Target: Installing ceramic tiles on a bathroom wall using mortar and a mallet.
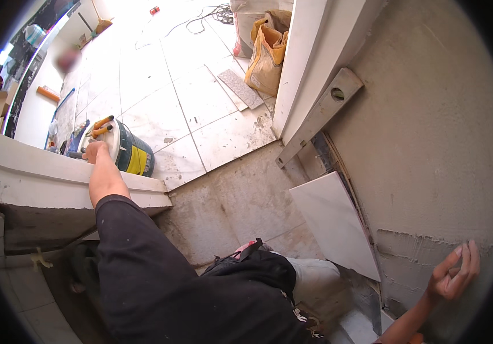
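My left arm stretches forward over a white ledge. My left hand (94,151) is at the near side of a dark bucket (126,150) with a white top and yellow label, fingers curled by some small grey tools; what they close on is hidden. Two orange-and-black handles (103,126) lie on the bucket top, just beyond the hand. At the lower right my right hand (457,272) is raised by the grey wall (430,143), thumb and fingers drawn together in a pinch. Anything between them is too small to make out. Ridged wet-looking mortar (410,249) covers the wall beside it.
A metal spirit level (321,117) leans along the wall and door frame. Below it a white marbled tile (338,223) stands tilted against the wall. Beyond the floor step lie tile offcuts (240,89), a tan sack (267,57) and a coiled cable (219,14).
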Action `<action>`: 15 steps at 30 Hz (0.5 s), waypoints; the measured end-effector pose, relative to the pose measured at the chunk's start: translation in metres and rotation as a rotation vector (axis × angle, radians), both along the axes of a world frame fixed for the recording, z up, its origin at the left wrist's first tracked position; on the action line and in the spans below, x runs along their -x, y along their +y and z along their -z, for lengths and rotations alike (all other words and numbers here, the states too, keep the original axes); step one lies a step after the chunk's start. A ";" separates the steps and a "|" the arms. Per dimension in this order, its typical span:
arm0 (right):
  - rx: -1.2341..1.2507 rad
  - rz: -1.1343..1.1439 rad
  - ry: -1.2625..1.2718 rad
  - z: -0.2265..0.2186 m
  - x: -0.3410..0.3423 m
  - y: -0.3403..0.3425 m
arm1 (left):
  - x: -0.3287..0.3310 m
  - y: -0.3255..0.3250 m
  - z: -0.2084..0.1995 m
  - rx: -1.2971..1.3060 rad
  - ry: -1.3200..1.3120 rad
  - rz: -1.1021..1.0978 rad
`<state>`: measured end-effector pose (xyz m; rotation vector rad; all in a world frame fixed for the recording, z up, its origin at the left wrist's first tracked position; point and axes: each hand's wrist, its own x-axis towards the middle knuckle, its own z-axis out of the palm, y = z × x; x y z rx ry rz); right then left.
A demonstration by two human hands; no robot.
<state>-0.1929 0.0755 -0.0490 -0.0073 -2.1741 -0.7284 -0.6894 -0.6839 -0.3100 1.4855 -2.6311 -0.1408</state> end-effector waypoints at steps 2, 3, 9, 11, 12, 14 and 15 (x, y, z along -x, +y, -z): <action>0.033 -0.025 0.018 -0.001 -0.001 -0.002 | 0.001 0.018 -0.008 -0.004 0.024 0.013; 0.036 -0.031 0.021 -0.003 0.000 -0.006 | 0.010 0.035 -0.009 0.148 0.188 -0.085; 0.057 -0.113 0.037 0.003 0.007 0.000 | 0.039 0.072 -0.072 0.519 0.434 0.246; 0.034 -0.138 0.054 0.002 0.006 -0.001 | 0.037 0.097 -0.088 0.608 0.706 0.373; 0.025 -0.107 0.055 0.000 0.005 -0.002 | 0.040 0.123 -0.099 0.582 0.815 0.478; 0.013 -0.145 0.056 -0.003 0.001 -0.002 | 0.051 0.141 -0.107 0.749 0.751 0.568; 0.023 -0.161 0.077 -0.003 0.004 -0.001 | 0.064 0.123 -0.103 1.248 0.714 0.534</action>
